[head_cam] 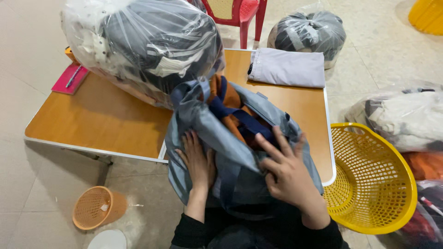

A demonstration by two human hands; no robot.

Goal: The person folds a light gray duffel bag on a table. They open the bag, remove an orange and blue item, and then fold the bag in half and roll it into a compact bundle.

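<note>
A grey-blue garment point(212, 133) with orange and navy lining lies bunched at the near edge of the wooden table point(106, 120). My left hand point(197, 161) presses flat on its left side, fingers spread. On its right side rests my right hand point(286, 168), with the fingers curled into the fabric near the navy part. A folded pale lilac garment point(288, 68) sits at the table's far right corner.
A big clear plastic bag of clothes point(143, 44) fills the table's back. A pink notebook with a pen point(70, 78) lies far left. A yellow basket point(374, 180) stands at right, a small orange basket point(94, 207) on the floor, more clothes bags point(307, 30) and a red chair point(240, 11) behind.
</note>
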